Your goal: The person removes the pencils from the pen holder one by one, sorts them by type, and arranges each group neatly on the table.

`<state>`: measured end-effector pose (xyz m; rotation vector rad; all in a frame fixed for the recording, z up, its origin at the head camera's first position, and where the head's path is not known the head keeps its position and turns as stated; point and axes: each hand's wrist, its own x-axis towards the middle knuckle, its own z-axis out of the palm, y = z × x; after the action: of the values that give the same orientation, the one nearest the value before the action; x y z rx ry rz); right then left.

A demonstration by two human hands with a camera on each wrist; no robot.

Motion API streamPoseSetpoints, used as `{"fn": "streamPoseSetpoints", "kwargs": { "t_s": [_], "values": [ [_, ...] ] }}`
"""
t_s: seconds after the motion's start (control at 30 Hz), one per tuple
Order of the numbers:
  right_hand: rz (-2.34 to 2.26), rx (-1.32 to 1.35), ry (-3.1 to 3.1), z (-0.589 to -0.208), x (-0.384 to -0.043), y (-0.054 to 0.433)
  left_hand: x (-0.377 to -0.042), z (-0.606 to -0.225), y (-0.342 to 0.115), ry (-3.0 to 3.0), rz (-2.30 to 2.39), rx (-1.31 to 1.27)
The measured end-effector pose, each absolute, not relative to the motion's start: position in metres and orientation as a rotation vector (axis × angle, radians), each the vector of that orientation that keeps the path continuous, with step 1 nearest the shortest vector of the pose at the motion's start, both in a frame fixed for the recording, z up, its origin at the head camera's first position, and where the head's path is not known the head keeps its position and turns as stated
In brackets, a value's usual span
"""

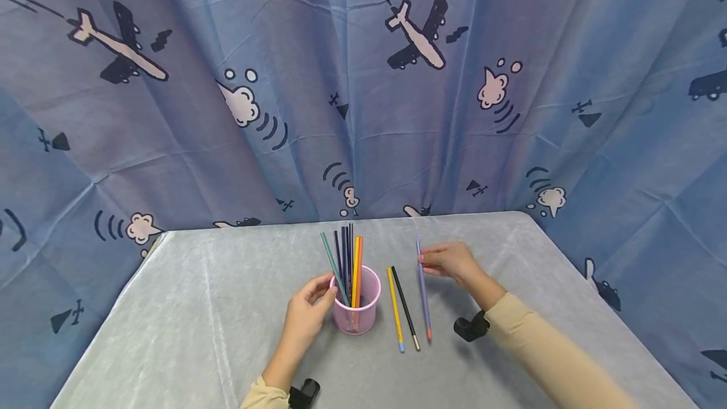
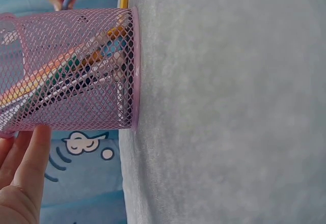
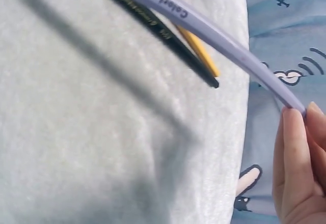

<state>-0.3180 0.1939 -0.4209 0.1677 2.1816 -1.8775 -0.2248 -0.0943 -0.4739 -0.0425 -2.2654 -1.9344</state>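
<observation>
A pink mesh pencil cup (image 1: 355, 317) stands upright with several pencils in it. My left hand (image 1: 307, 312) holds the cup at its left side, thumb and fingertips right at the rim. In the left wrist view the fingers (image 2: 31, 158) meet the mesh wall. My right hand (image 1: 451, 262) pinches a purple pencil (image 1: 423, 295) near its far end, its coral-coloured end pointing toward me. In the right wrist view the purple pencil (image 3: 224, 46) hangs over the table, apart from its shadow. Left of it lie a black pencil (image 1: 406, 308) and a yellow pencil (image 1: 396, 309).
A pale grey cloth covers the table (image 1: 170, 320). Behind the far edge hangs a blue curtain (image 1: 307, 112) printed with planes and clouds. Black wrist cameras (image 1: 472, 327) sit on both wrists. In the cup, a green pencil (image 1: 334, 264) leans left.
</observation>
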Motion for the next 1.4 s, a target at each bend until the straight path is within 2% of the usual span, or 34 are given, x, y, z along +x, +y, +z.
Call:
{"fn": "streamPoseSetpoints", "kwargs": {
  "t_s": [0.33,1.4],
  "values": [
    [-1.821,0.149,2.213,-0.439,-0.322,0.193,-0.224,-0.473,-0.094,-2.263,-1.939,-0.046],
    [-1.678,0.312,2.274,-0.473,-0.334,0.186,-0.224,-0.475,-0.094,-2.242,-1.964,-0.043]
  ]
}}
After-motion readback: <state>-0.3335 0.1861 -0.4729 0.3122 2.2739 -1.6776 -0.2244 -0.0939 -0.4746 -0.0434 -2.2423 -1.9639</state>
